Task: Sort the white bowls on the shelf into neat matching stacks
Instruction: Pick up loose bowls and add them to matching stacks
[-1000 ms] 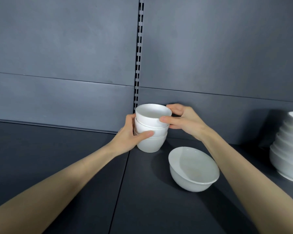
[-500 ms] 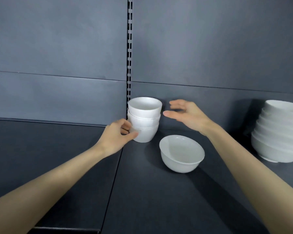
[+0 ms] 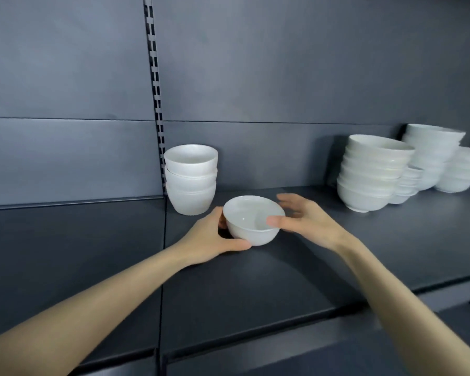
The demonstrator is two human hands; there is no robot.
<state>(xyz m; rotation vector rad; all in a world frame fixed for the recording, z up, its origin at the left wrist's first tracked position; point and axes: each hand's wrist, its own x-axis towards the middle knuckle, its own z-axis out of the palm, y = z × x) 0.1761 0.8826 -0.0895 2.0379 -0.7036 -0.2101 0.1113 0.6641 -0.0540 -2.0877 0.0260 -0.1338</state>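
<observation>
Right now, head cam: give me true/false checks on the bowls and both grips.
1. The left grip holds the single bowl. True.
2. The single bowl sits atop the three-bowl stack. False: it is in front of that stack, down at the shelf.
3. The three-bowl stack stands beside the slotted upright. True.
4. Tall stacks of wider bowls stand at the right. True.
5. The right grip rests on those tall stacks. False: its thumb touches the single bowl's rim.
</observation>
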